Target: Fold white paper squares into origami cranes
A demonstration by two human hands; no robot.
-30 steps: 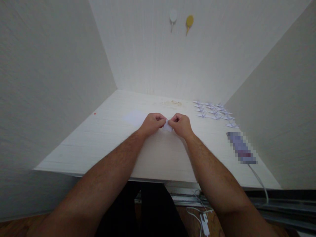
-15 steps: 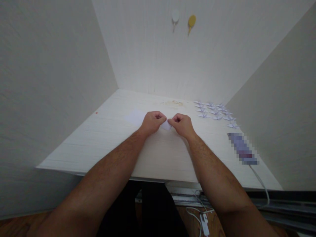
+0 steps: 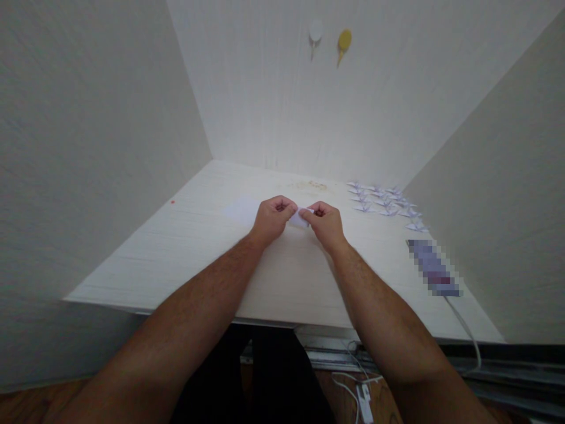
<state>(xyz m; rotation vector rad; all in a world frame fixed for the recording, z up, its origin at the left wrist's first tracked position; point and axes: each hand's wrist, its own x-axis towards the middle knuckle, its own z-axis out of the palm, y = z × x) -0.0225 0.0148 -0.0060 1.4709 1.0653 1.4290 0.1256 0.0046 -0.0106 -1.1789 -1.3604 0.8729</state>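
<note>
Between my hands is a small piece of folded white paper (image 3: pixel 301 218), held just over the table. My left hand (image 3: pixel 274 218) pinches its left side between thumb and fingers. On the other side, my right hand (image 3: pixel 324 221) grips the paper's right edge with thumb and forefinger, and a corner pokes out above the thumb. The fingers hide part of the folds. Flat on the table, left of my left hand, lies pale white paper (image 3: pixel 239 211).
Several folded paper cranes (image 3: pixel 385 203) stand in rows at the back right of the white table (image 3: pixel 176 259). A blurred-out flat object (image 3: pixel 432 268) with a white cable (image 3: pixel 465 327) lies at the right. Walls enclose three sides. A power strip (image 3: pixel 364 402) is on the floor.
The folded paper has turned in my fingers and shows a corner above my right thumb. Both hands have shifted only slightly.
</note>
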